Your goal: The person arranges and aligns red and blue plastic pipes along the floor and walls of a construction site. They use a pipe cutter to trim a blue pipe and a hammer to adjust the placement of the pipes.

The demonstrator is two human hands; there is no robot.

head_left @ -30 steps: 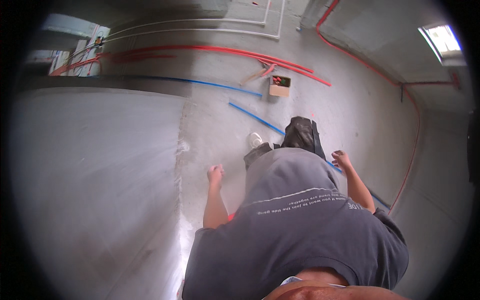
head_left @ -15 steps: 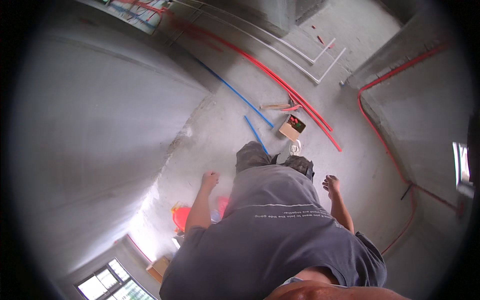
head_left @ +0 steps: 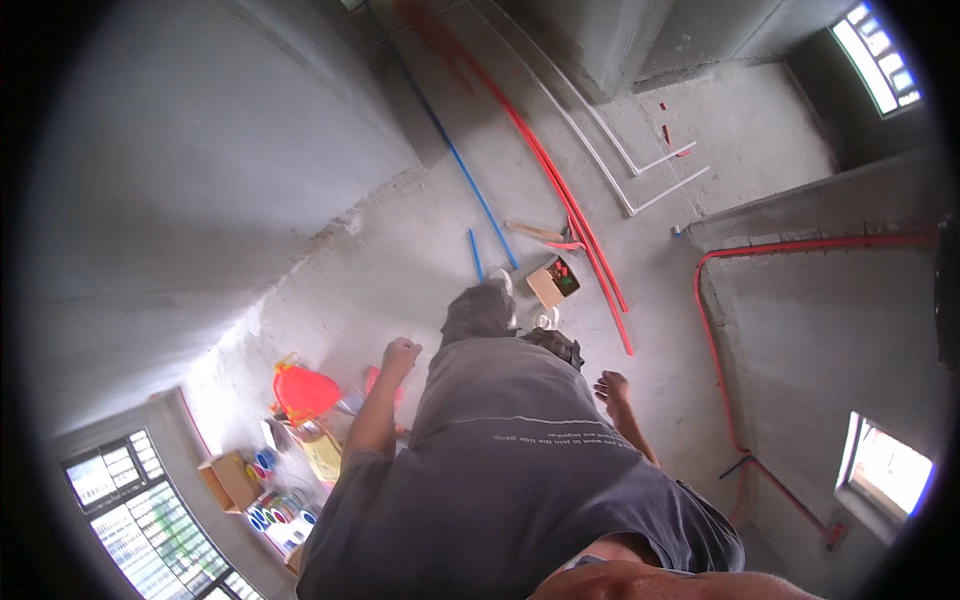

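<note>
My left hand (head_left: 403, 353) hangs beside my left thigh, its fingers curled in with nothing seen in them. On the other side my right hand (head_left: 611, 386) hangs free, fingers loosely bent and slightly apart, holding nothing. Neither touches any object. By my shoes on the concrete floor stands an open cardboard box (head_left: 547, 288) with small red and green pieces in it. Just beyond it lie a wooden-handled tool (head_left: 536, 231), its head unclear, and a red item (head_left: 567, 246). A short blue pipe (head_left: 475, 254) lies in front of my left foot.
Long red pipes (head_left: 560, 185) and a long blue pipe (head_left: 460, 160) run across the floor, with white pipes (head_left: 600, 155) farther right. A red conduit (head_left: 712, 340) follows the right wall. Behind my left arm sit a red-orange container (head_left: 305, 392), a cardboard box (head_left: 229, 483) and several coil-like rolls.
The view has swung, bringing more of the rolls, boxes and windows into sight. The floor box now appears farther left. Both hands still hang at my sides; the left shoe shows now.
</note>
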